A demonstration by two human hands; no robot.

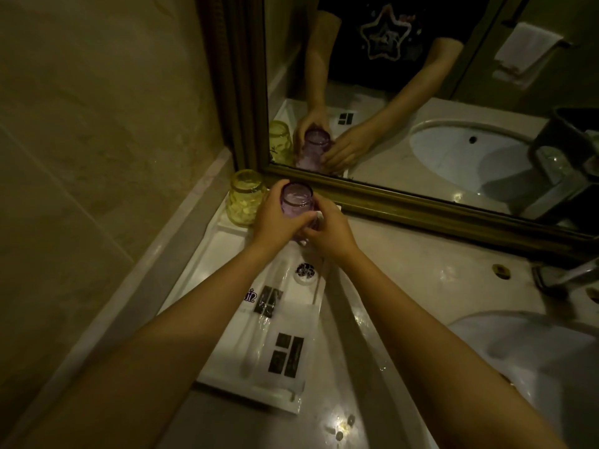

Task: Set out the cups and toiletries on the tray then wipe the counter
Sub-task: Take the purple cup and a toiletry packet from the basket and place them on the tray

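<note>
A white rectangular tray lies on the counter against the left wall. At its far end stands a yellow glass cup. Beside it is a purple glass cup, upright, with my left hand and my right hand both wrapped around it at the tray's far right corner. Nearer on the tray lie a wrapped toothbrush, flat packets with dark labels, and a small round white item with a dark top.
A gold-framed mirror runs along the back of the beige counter. A white sink basin is at the right, with a chrome faucet behind it. Water drops glint on the counter near the front edge.
</note>
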